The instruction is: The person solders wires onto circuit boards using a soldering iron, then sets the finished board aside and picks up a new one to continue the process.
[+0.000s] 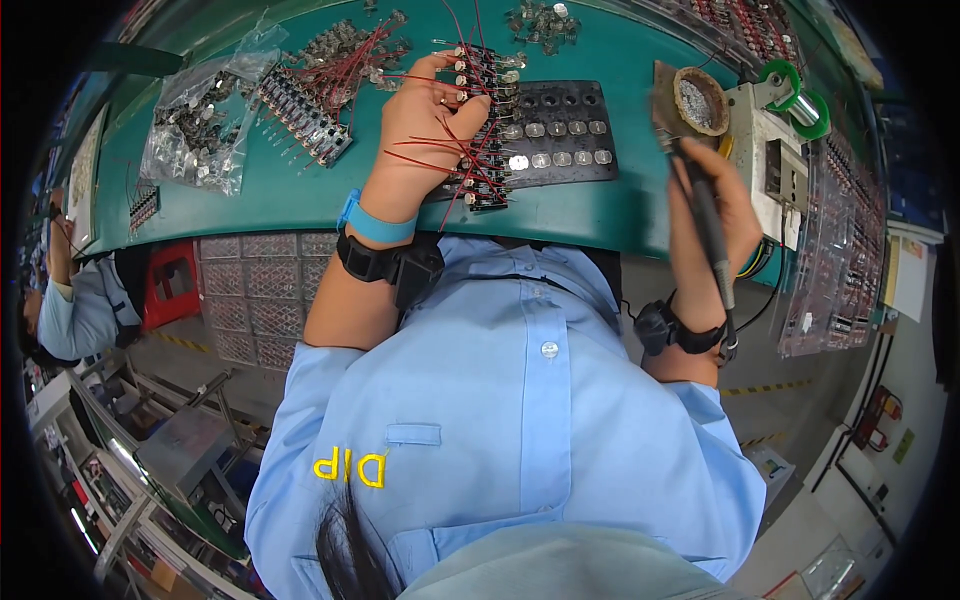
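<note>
My left hand is closed over a strip of small circuit boards, its thumb and fingers at the strip's upper part. Thin red wires stick out around the fingers and across the boards. Beneath and beside the strip lies a black fixture plate, which carries rows of round silvery parts. A soldering iron with a dark handle is gripped in my right hand. Its front end, partly blurred, is close to a round brown bowl of silvery grains.
On the green table, another board strip, a plastic bag of metal parts and a red-wire heap lie left. A green solder spool stands right. Wired boards fill a clear tray. Another person is far left.
</note>
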{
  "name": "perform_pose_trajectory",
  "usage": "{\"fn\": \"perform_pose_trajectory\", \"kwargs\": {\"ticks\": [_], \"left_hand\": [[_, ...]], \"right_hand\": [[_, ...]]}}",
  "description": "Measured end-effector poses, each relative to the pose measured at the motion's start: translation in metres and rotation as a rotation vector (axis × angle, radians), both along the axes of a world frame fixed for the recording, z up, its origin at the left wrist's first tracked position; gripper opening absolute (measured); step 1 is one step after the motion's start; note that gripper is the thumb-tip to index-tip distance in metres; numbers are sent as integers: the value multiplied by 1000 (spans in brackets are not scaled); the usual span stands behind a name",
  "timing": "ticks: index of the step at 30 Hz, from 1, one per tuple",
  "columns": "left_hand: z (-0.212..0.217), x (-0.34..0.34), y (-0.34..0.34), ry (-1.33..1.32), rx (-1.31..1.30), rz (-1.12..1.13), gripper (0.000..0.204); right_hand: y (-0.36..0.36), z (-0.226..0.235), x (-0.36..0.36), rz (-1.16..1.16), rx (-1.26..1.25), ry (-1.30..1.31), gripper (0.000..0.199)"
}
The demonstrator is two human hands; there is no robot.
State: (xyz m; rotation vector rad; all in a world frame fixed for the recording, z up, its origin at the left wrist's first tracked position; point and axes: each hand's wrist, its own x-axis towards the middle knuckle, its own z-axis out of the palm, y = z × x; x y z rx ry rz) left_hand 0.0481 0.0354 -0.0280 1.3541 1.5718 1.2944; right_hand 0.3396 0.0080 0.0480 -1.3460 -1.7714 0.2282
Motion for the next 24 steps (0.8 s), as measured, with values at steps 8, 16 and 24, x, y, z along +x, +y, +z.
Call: {"fn": "perform_pose_trajectory", "kwargs": {"ticks": [8, 16, 24], "left_hand": [[0, -1, 0, 2, -6, -10, 60], [6, -5, -2, -94, -11, -62, 61], [39, 0, 11, -282, -45, -94, 58]], "right_hand": [[13, -5, 27, -210, -132, 16, 29], [7, -3, 20, -139, 23, 133, 32], [-19, 4, -9, 133, -123, 233, 28]]}}
